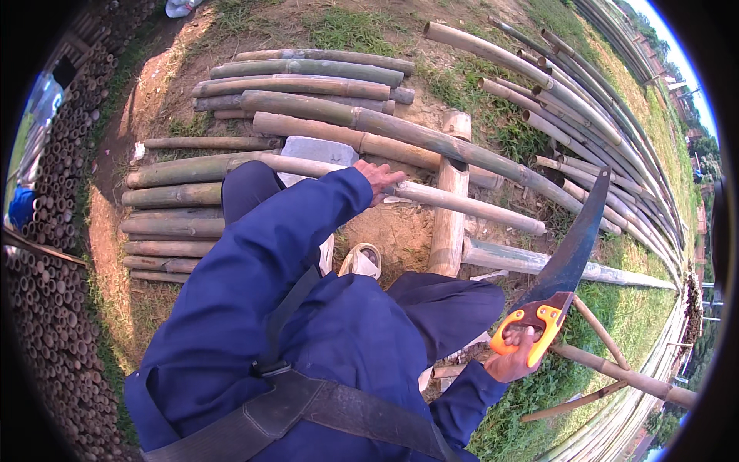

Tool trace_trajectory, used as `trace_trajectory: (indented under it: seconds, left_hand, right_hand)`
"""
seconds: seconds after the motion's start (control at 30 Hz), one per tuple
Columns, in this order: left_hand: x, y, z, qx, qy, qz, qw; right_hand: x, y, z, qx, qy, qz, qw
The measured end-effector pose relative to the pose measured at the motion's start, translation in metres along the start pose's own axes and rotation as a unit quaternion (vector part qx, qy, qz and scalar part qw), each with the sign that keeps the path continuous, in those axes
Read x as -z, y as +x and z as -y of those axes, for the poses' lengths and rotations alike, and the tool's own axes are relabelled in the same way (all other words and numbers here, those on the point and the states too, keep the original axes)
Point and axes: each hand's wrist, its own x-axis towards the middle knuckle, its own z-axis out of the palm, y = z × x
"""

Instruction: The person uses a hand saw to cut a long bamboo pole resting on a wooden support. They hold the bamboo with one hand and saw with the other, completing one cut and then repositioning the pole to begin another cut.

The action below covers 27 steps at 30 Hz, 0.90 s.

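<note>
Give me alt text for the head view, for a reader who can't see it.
A person's right hand holds an orange-handled handsaw, blade upward, while the left hand grips a bamboo pole lying across a thicker post. Cut bamboo lengths lie in rows toward the left, with more poles at right.

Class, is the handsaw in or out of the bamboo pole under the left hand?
Out: the right hand holds the handsaw, its blade visibly apart from the bamboo pole under the left hand.

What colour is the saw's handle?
The saw handle is orange-yellow with dark parts; the head view shows it best.
</note>
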Motion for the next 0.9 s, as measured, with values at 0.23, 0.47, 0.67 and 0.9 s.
trace_trajectory:
  seconds: [0.23,0.47,0.67,0.9]
  left_hand:
    - [0.079,0.006,0.065,-0.005,0.142,-0.059,0.988]
    - [0.076,0.019,0.134,0.089,0.107,-0.041,0.989]
    - [0.070,0.023,0.161,0.118,0.050,-0.048,0.991]
    - [0.065,0.025,0.189,0.077,-0.013,-0.078,0.994]
  right_hand:
    - [-0.014,0.003,-0.003,0.005,-0.005,0.030,1.000]
    - [-0.011,0.005,-0.002,-0.009,-0.017,0.029,0.999]
    - [-0.011,0.008,-0.001,-0.013,-0.043,0.022,0.999]
    - [-0.022,0.006,-0.002,-0.008,-0.075,0.039,0.996]
